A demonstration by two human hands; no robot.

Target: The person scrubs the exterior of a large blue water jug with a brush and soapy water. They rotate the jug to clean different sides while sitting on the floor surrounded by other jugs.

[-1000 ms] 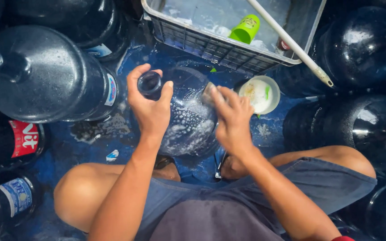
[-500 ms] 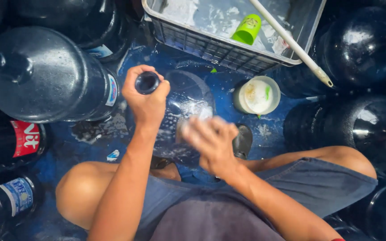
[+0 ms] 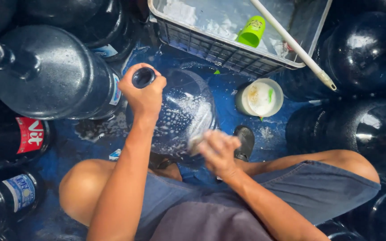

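Observation:
A large blue water jug, soapy with white suds, stands between my knees. My left hand grips its neck just below the open mouth. My right hand presses a pale scrubbing sponge against the jug's near side, low down; the hand is blurred with motion.
Dark blue jugs crowd the wet blue floor: a big one at left, others at right. A grey crate of soapy water at top holds a green cup and a white stick. A small white tub sits beside the jug.
My right hand with the sponge has slid from the jug's upper right side down to its near lower side. My left hand has kept its hold on the neck.

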